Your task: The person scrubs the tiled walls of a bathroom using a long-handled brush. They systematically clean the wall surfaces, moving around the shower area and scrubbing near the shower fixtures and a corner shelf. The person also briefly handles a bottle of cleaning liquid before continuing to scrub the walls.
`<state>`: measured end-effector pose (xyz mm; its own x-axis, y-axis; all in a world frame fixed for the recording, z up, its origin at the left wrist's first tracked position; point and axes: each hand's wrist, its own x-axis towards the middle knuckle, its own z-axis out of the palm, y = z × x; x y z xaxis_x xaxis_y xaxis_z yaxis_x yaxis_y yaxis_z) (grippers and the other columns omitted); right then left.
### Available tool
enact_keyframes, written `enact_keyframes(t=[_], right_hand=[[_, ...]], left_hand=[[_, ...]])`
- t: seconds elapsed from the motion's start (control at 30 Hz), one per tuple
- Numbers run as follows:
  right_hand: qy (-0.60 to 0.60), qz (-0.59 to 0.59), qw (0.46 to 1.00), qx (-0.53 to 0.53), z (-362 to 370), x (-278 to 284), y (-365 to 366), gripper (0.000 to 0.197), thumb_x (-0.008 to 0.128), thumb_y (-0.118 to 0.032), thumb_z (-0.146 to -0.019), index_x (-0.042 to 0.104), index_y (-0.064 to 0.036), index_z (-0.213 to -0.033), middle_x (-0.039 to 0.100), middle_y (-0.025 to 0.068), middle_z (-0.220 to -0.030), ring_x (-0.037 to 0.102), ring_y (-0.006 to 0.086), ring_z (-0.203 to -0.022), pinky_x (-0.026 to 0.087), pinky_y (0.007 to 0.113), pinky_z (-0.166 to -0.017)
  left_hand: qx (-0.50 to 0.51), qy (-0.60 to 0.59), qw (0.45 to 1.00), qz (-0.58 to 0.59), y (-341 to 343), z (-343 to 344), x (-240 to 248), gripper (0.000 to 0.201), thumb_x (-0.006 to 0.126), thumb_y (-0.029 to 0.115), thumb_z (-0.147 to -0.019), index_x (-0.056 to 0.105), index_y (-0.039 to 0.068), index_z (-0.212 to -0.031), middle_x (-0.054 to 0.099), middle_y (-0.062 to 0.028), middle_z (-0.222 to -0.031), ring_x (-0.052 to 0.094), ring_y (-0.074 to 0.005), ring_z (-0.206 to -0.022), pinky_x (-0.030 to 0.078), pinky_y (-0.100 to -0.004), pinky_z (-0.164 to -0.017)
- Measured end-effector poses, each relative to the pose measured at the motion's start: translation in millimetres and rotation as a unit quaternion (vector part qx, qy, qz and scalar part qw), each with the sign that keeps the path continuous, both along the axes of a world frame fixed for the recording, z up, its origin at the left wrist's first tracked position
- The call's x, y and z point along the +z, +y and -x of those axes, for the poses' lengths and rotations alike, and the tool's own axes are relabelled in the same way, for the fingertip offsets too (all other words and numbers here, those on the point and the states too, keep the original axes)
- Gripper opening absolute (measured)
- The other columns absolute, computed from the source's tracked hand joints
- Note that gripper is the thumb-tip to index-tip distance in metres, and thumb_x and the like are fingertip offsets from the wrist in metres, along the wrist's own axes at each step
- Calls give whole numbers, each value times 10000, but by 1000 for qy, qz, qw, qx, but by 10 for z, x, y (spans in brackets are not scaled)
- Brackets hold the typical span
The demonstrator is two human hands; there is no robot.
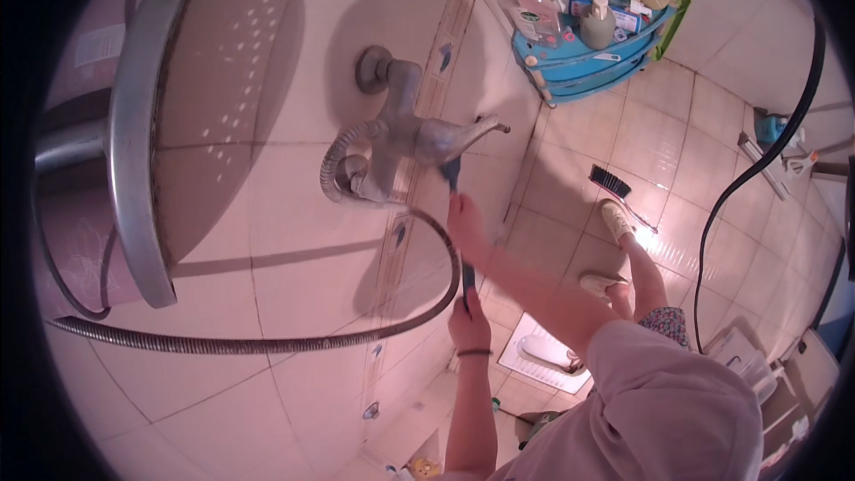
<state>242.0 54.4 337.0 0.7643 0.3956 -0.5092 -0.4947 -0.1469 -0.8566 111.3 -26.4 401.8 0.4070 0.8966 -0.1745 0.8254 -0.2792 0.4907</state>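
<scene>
A long-handled dark blue tool runs up the tiled wall toward the metal shower mixer tap. Its upper end meets the underside of the tap's body, which hides the head, so its kind does not show. My right hand is closed round the handle just below the tap. Lower down, my left hand, with a dark band at the wrist, grips the same handle. A ribbed metal hose loops from the tap past both hands to the left.
A pinkish water heater with a metal rim hangs at left. Upper right, a blue corner shelf carries bottles and cups. On the tiled floor lie a black-bristled brush and a squat toilet. A black cable hangs at right.
</scene>
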Motion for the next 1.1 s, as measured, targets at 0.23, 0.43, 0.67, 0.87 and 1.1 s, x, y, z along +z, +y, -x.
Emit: enact_keyframes(t=[0.23, 0.43, 0.67, 0.87, 1.1], right_hand=[[-63, 37, 997, 1, -22, -431, -40, 336, 299, -296, -880, 466, -6, -853, 532, 257, -705, 503, 460, -695, 405, 506, -602], [1, 5, 989, 150, 540, -348, -386, 371, 303, -319, -874, 488, 1, -848, 539, 272, -794, 504, 445, -792, 395, 502, -699], [16, -33, 999, -7, -1027, -47, 22, 355, 298, -296, -878, 483, 4, -838, 542, 256, -765, 507, 433, -781, 407, 478, -659], [-11, -33, 988, 150, 193, -48, -333, 299, 310, -294, -879, 441, -25, -879, 539, 258, -718, 511, 452, -705, 386, 530, -623], [-86, -71, 993, 47, -707, 128, -214, 292, 332, -265, -880, 447, -6, -809, 529, 270, -713, 508, 443, -717, 402, 497, -613]], left_hand=[[-29, 131, 991, -5, -31, -125, -239, 419, 408, 383, -852, 500, 0, -708, 537, -200, -634, 522, -388, -623, 388, -430, -521], [78, 73, 994, 23, -635, 367, -467, 422, 384, 372, -870, 486, -14, -733, 512, -150, -584, 507, -286, -524, 383, -376, -476], [-47, 32, 997, -46, 107, -944, -285, 394, 382, 359, -870, 481, 6, -726, 503, -216, -580, 493, -400, -566, 353, -449, -474], [61, 29, 995, -67, -641, 147, -540, 411, 383, 360, -871, 509, -28, -819, 523, -192, -606, 519, -341, -565, 384, -415, -496], [4, 31, 998, -50, -286, -710, -341, 359, 384, 326, -877, 459, -5, -760, 506, -191, -589, 498, -375, -553, 358, -417, -473]])
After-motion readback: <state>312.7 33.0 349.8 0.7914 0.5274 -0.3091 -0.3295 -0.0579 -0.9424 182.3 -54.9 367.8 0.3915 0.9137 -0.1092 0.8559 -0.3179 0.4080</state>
